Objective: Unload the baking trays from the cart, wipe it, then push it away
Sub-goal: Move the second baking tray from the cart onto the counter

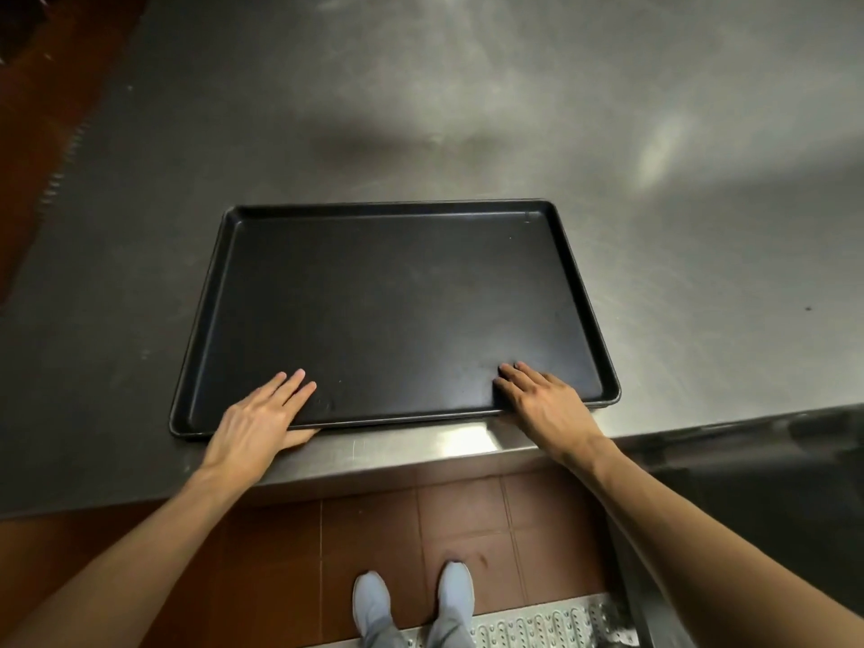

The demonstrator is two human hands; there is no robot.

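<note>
A black, empty baking tray [392, 297] lies flat on the stainless steel table [467, 109], its long side close to the table's front edge. My left hand [262, 413] is on the tray's near rim toward the left corner, fingers stretched over the rim onto the tray floor and thumb under the edge. My right hand [537, 395] holds the near rim toward the right corner, fingers laid inside the tray and thumb hidden. No cart shows in this view.
The table's front edge [421, 449] runs just below the tray. Brown floor tiles [411, 530] and my two light shoes [411, 600] are beneath it. A perforated metal floor grate [537, 624] lies at the bottom right. A dark steel surface [757, 484] adjoins the table on the right.
</note>
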